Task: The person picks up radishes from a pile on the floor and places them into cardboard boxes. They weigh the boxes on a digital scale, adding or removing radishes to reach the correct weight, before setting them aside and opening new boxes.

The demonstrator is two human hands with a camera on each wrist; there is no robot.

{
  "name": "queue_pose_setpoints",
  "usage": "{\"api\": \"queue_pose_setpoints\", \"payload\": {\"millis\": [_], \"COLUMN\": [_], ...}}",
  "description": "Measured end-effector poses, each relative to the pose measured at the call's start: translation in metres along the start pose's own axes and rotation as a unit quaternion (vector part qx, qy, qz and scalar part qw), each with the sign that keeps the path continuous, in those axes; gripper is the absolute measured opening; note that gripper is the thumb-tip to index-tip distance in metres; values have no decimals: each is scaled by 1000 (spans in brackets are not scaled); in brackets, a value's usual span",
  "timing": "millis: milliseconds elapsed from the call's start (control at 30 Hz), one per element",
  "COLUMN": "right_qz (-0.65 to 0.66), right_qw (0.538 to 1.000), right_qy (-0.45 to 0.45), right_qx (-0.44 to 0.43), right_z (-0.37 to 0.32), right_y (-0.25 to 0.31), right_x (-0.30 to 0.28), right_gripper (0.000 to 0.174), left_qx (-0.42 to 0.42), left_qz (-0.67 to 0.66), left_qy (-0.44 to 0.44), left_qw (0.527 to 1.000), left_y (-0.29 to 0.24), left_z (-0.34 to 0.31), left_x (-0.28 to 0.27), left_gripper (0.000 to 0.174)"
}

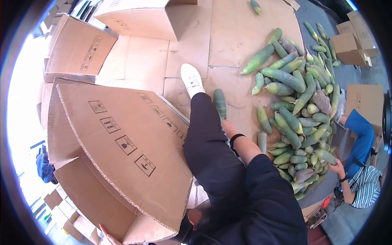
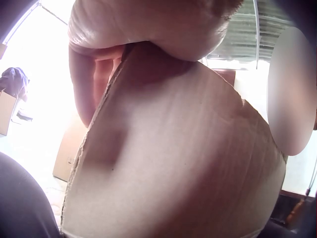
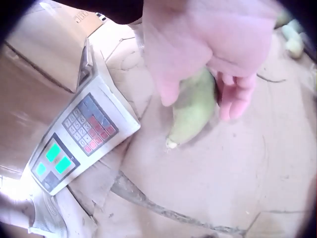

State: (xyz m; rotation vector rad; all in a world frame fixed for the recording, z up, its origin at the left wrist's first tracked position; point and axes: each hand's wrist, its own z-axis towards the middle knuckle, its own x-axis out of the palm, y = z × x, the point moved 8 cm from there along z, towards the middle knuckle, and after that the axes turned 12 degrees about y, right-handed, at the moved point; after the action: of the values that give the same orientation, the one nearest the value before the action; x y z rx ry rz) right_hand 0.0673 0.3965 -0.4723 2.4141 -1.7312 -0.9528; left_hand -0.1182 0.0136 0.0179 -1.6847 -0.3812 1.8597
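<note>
Right hand (image 3: 213, 44) grips a radish (image 3: 193, 111), green, paling to a tapered tip, at 3 o'clock from the scale (image 3: 89, 124); left hand (image 2: 148, 27) pinches a carton flap (image 2: 168, 153). Head view: cardboard floor (image 1: 230, 45) spreads toward 12 o'clock, heap (image 1: 302, 122) edge apart at 3.

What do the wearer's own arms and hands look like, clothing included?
The right arm has a dark sleeve that ends short of a black wristband. The right hand and left hand wear no gloves; the left sleeve can't be made out.
</note>
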Motion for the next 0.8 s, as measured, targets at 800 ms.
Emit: {"api": "queue_pose_setpoints", "payload": {"millis": [800], "right_qz": [373], "right_qw": [854], "right_qy": [-107], "right_qx": [-346], "right_z": [-377], "right_y": [133], "right_x": [-251], "right_gripper": [40], "left_qx": [-48], "left_qz": [-169], "left_qy": [37], "left_qw": [984], "left_y": [54], "left_z": [-2], "left_x": [-13], "left_gripper": [40]}}
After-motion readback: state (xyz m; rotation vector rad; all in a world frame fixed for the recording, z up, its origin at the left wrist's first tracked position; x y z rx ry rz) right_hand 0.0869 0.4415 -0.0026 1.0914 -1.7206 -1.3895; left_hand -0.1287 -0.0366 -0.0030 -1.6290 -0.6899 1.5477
